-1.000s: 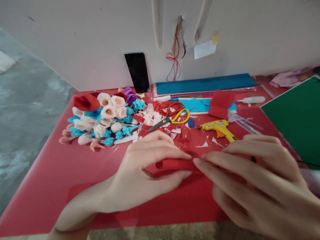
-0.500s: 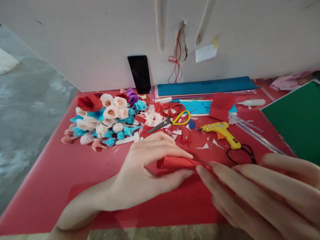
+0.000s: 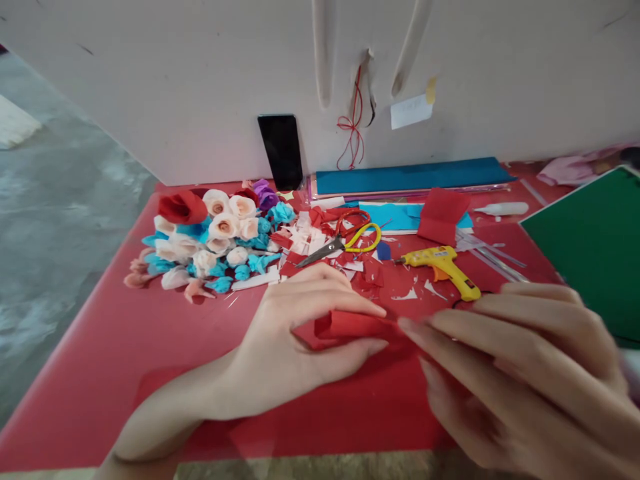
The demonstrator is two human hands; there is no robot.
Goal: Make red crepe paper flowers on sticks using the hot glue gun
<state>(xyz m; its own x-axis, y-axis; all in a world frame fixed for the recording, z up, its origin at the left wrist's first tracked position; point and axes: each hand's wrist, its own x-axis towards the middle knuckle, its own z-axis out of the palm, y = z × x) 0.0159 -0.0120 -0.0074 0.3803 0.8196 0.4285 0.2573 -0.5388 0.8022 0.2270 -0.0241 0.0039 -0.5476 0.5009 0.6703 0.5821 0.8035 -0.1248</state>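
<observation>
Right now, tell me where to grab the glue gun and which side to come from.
Grip the glue gun by its handle, coming from the right. It lies flat on its side, nozzle pointing left toward the scissors, handle slanting down toward the right hand, so the handle is the nearer end. The nozzle may be hot, so probably best avoided.

Left hand (image 3: 280, 353) and right hand (image 3: 520, 380) meet on a paper roll (image 3: 350, 325) near the front edge of the table (image 3: 100, 373). From the roll, flowers (image 3: 215, 240) lie heaped at 10 o'clock, scissors (image 3: 340, 241) rest on scraps (image 3: 305, 239) at 12, and a glue gun (image 3: 445, 263) lies at 2. Behind them, a phone (image 3: 281, 152) leans on the wall (image 3: 200, 100) at 11, sheets (image 3: 410, 177) lie along it at 1, and a board (image 3: 595, 247) sits at 3.
</observation>
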